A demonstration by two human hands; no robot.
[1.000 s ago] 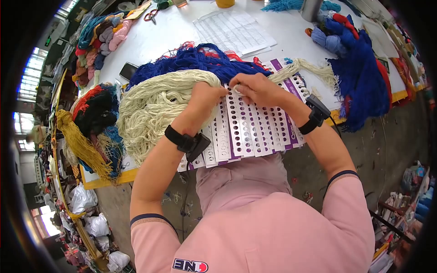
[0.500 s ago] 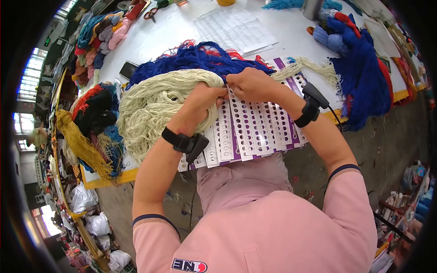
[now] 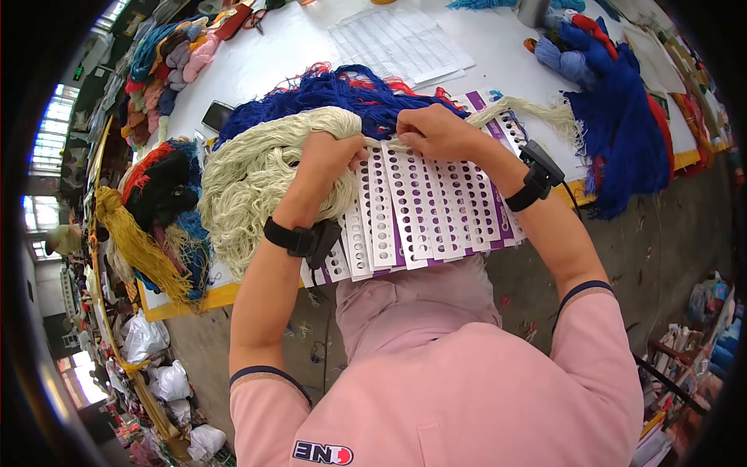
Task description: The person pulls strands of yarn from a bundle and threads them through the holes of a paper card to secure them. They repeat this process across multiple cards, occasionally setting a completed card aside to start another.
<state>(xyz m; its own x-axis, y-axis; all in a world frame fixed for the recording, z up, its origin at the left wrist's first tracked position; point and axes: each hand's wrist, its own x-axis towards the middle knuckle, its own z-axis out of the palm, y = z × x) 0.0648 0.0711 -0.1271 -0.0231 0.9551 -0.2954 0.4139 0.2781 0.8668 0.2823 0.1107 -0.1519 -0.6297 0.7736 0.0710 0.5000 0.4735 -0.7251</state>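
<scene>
A large skein of cream yarn [image 3: 257,179] lies in loose loops at the left front of the table. My left hand [image 3: 331,159] is closed at its right edge, gripping some of the yarn. My right hand [image 3: 436,134] is closed with fingertips pinched on a thin cream strand that spans the gap between both hands. Under the hands lie overlapping white and purple cards with rows of punched holes [image 3: 424,206]. Cream yarn ends [image 3: 537,110] trail to the right past the right hand. Blue yarn [image 3: 311,97] mixed with red is heaped just behind.
Printed sheets [image 3: 397,43] lie at the back. A phone [image 3: 219,116] sits behind the skein; scissors [image 3: 254,19] are farther back. Colored yarn bundles [image 3: 167,70] are at left, a blue hank [image 3: 622,132] hangs over the right edge, and black and mustard yarn [image 3: 128,233] hangs at left.
My hands have moved apart: the left has shifted left with the cream yarn, the right slightly right. A strand now stretches between them, and more of the cards shows.
</scene>
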